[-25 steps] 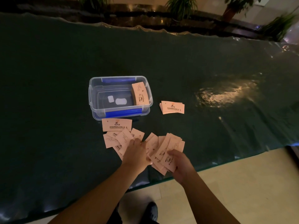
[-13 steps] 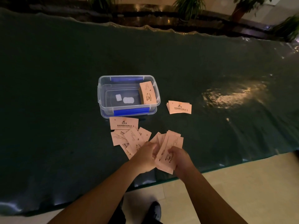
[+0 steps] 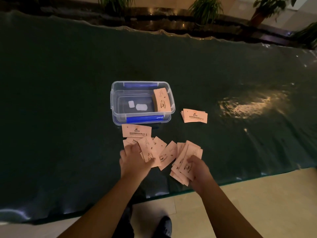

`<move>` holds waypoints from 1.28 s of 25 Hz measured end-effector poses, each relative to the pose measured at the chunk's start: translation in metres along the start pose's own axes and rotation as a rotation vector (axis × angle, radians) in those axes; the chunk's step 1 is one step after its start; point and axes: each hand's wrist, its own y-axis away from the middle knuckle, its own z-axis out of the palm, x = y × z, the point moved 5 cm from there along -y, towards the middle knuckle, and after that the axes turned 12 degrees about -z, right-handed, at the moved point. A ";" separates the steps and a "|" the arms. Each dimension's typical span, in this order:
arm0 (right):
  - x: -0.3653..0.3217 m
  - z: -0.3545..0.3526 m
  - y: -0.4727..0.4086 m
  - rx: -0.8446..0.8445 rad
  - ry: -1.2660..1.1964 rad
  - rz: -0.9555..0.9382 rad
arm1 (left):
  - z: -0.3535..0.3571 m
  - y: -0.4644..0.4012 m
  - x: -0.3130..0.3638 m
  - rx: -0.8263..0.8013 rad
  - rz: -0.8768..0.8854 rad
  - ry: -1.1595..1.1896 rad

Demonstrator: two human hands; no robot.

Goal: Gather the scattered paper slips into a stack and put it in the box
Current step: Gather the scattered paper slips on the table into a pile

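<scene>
Hands have parted: left hand [image 3: 135,160] now pinches a pink paper slip [image 3: 149,151] off the dark green table [image 3: 51,117]; right hand [image 3: 197,170] grips a fanned bunch [image 3: 186,160]. Still gathering; next, merge them, square up, reach the clear plastic box [image 3: 142,102].

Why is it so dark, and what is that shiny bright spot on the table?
Head view: the room is dim, so the green table cover looks almost black; the bright patch is a light's glare on its shiny wrinkled surface; the far edge bends from the wide lens; the left hand is slightly blurred.
</scene>
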 end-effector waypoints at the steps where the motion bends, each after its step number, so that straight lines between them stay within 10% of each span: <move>1: 0.002 0.004 0.001 -0.020 -0.009 0.014 | 0.000 -0.004 0.003 -0.004 0.034 -0.075; 7: 0.000 0.020 0.000 -0.019 -0.061 -0.015 | 0.020 0.009 0.037 -0.129 0.322 -0.224; 20: -0.003 0.037 -0.001 -0.105 0.099 -0.119 | 0.029 0.019 0.035 -0.519 0.277 0.170; 26: -0.007 0.030 -0.003 -0.074 0.123 -0.048 | -0.032 -0.046 0.011 -0.029 0.202 -0.093; 32: -0.013 0.035 -0.001 -0.097 0.077 -0.078 | -0.028 -0.086 0.022 -0.156 0.324 -0.452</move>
